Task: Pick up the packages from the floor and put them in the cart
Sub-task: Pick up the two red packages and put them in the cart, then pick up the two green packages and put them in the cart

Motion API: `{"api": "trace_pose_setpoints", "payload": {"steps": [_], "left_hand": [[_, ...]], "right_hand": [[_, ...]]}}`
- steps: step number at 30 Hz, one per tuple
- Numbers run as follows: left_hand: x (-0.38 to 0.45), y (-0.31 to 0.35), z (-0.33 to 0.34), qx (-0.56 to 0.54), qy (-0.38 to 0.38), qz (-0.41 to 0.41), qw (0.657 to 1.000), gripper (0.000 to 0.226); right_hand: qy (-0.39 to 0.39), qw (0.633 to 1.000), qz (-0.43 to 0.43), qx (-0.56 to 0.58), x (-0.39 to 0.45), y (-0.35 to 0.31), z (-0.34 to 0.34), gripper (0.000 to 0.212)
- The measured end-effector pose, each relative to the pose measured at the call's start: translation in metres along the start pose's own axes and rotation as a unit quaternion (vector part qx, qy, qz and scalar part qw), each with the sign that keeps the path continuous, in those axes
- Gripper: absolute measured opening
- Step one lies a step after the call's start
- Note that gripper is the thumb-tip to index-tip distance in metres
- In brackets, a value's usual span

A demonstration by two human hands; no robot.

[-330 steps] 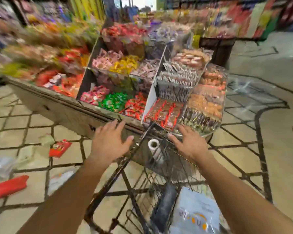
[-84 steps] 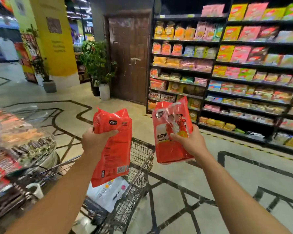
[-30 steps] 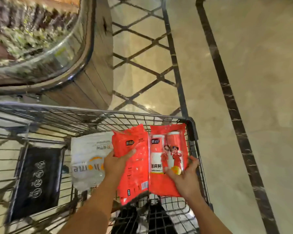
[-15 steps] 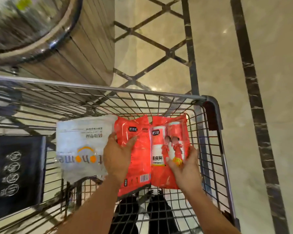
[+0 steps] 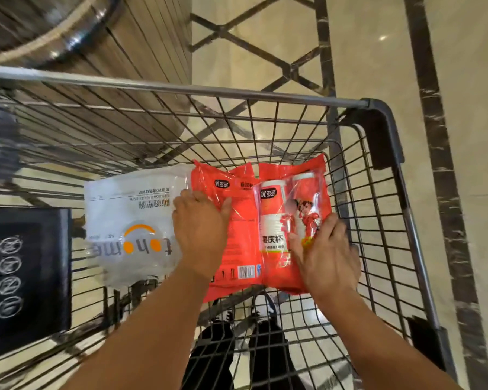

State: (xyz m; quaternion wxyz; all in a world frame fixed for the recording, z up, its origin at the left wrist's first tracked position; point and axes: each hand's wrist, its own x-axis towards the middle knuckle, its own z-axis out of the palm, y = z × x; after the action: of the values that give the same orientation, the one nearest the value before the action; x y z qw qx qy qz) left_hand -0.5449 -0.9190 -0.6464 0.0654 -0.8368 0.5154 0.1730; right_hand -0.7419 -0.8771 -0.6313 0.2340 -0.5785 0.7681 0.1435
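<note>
Laying two red packages flat on the cart floor, side by side and touching; left red package [image 5: 237, 235] shows its barcode side up, right red package [image 5: 290, 220] shows its clear window with paper cups and a cartoon print; both sit in the basket's far right corner, next to a white plastic bag [image 5: 130, 220] on their left. Left hand [image 5: 200, 229] rests palm-down on the left pack, fingers mostly straight, thumb spread, pressing rather than gripping; right hand [image 5: 326, 254] lies on the right pack's near corner, fingers extended over the film, looks like a flat hold too, though whether a fingertip pinches the edge I can't tell. Likely reason for the flat press: packs are thin and slippery, so pinning them stops sliding on the wire. Shopping cart [image 5: 383, 114] rim frames it all; black child-seat flap [image 5: 26, 277] at left; wood-slat display stand [image 5: 124, 38] beyond; marble floor [image 5: 378, 52] with dark inlay.
</note>
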Motion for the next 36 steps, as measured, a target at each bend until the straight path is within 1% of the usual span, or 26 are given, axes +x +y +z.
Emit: {"api": "trace_pose_setpoints", "payload": {"steps": [2,4,7,8,9,10,12,13,15,16,18,20,24,27,29,31,32,34,36], "left_hand": [[0.003,0.002,-0.001,-0.052,-0.024,-0.027,0.998,0.079],[0.008,-0.004,-0.006,-0.127,-0.064,-0.039,0.989,0.079],[0.002,-0.020,-0.033,-0.249,-0.114,-0.040,0.961,0.068],[-0.007,-0.026,-0.047,-0.252,-0.123,-0.022,0.960,0.065],[-0.016,-0.034,-0.061,-0.228,-0.125,0.012,0.966,0.066],[-0.026,-0.042,-0.076,-0.168,-0.120,0.055,0.977,0.071],[-0.047,-0.062,-0.111,-0.021,-0.095,0.119,0.988,0.079],[-0.057,-0.075,-0.127,0.024,-0.083,0.126,0.988,0.084],[-0.080,-0.101,-0.162,0.062,-0.051,0.109,0.991,0.093],[-0.090,-0.115,-0.180,0.074,-0.037,0.094,0.992,0.093],[-0.115,-0.145,-0.218,0.096,-0.025,0.058,0.993,0.084],[-0.140,-0.177,-0.261,0.103,0.000,0.025,0.994,0.079],[-0.190,-0.249,-0.337,0.066,0.117,-0.023,0.991,0.085],[-0.230,-0.309,-0.387,0.055,0.160,-0.062,0.984,0.081],[-0.260,-0.351,-0.416,0.052,0.206,-0.089,0.973,0.082],[-0.294,-0.396,-0.438,0.040,0.242,-0.114,0.963,0.088],[-0.312,-0.420,-0.448,0.026,0.256,-0.122,0.959,0.087],[-0.349,-0.469,-0.464,0.001,0.289,-0.143,0.947,0.077],[-0.391,-0.518,-0.479,0.006,0.310,-0.175,0.934,0.076]], "right_hand": [[-0.007,1.000,-0.002,-0.010,0.003,-0.001,-0.005,0.094],[-0.020,1.000,0.004,0.003,0.003,-0.003,-0.011,0.095],[-0.036,0.999,0.005,0.012,-0.010,-0.009,-0.028,0.099],[-0.040,0.999,-0.004,0.001,-0.017,-0.011,-0.035,0.097],[-0.046,0.999,-0.015,-0.016,-0.025,-0.014,-0.044,0.094],[-0.050,0.998,-0.030,-0.033,-0.032,-0.017,-0.054,0.091],[-0.051,0.995,-0.065,-0.064,-0.046,-0.026,-0.082,0.085],[-0.053,0.991,-0.088,-0.081,-0.053,-0.032,-0.097,0.085],[-0.053,0.985,-0.126,-0.109,-0.070,-0.045,-0.129,0.088],[-0.050,0.982,-0.141,-0.114,-0.078,-0.054,-0.146,0.088],[-0.033,0.977,-0.172,-0.121,-0.098,-0.074,-0.177,0.087],[0.002,0.971,-0.203,-0.128,-0.123,-0.099,-0.207,0.085],[0.053,0.954,-0.270,-0.114,-0.183,-0.159,-0.256,0.082],[0.079,0.936,-0.324,-0.113,-0.243,-0.215,-0.284,0.084],[0.093,0.919,-0.363,-0.121,-0.291,-0.254,-0.300,0.087],[0.106,0.901,-0.400,-0.127,-0.343,-0.291,-0.313,0.090],[0.118,0.891,-0.420,-0.127,-0.369,-0.308,-0.317,0.092],[0.153,0.866,-0.459,-0.128,-0.418,-0.342,-0.323,0.094],[0.182,0.843,-0.490,-0.128,-0.469,-0.376,-0.323,0.094]]}}
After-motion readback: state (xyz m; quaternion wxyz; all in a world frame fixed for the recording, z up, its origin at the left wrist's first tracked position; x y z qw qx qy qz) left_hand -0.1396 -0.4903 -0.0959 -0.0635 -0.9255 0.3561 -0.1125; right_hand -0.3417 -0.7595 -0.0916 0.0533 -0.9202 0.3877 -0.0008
